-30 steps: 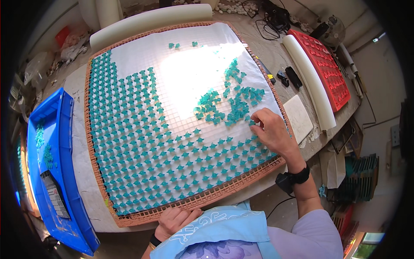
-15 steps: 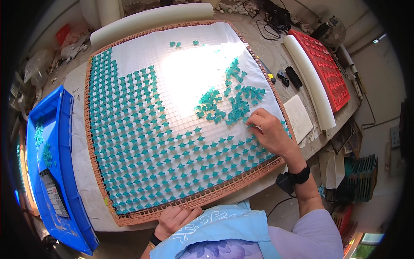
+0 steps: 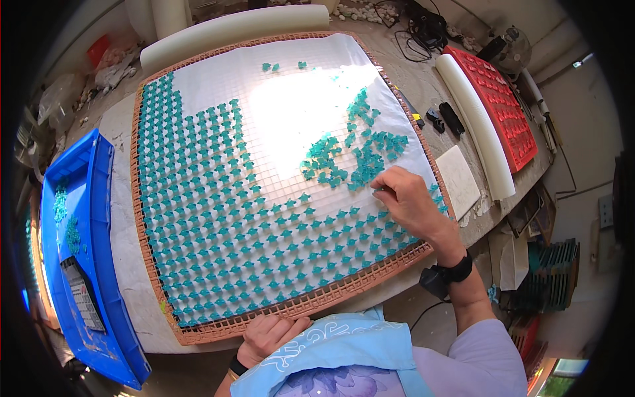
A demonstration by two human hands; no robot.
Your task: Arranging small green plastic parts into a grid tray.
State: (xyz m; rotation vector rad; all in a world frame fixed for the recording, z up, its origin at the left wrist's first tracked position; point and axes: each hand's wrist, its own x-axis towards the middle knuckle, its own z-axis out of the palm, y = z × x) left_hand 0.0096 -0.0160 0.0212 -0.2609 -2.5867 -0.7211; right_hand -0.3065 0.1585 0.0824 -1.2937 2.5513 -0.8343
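Note:
A large flat frame with a brown lattice rim [image 3: 311,296] lies before me, lined with a white sheet over a grid. Small teal pieces [image 3: 218,218], shaped like little flowers or fish, stand in even rows on its left and near side. A loose heap of the same teal pieces [image 3: 370,159] lies at the right of the sheet. My right hand [image 3: 410,204] hovers just nearer than the heap, thumb and finger pinched on what looks like a small teal piece, mostly hidden. At the near rim my left hand [image 3: 270,339] rests with fingers curled, nothing visible in them.
A blue plastic tray [image 3: 99,264] with teal bits and a calculator [image 3: 83,294] stands at left. Pale rolls [image 3: 231,36] lie beyond and right of the frame. On the right are a red tray [image 3: 493,109], a white tile [image 3: 458,173] and a small fan [image 3: 512,49].
My right hand has shifted slightly left, its fingertips at the near edge of the heap. The left hand stays in place.

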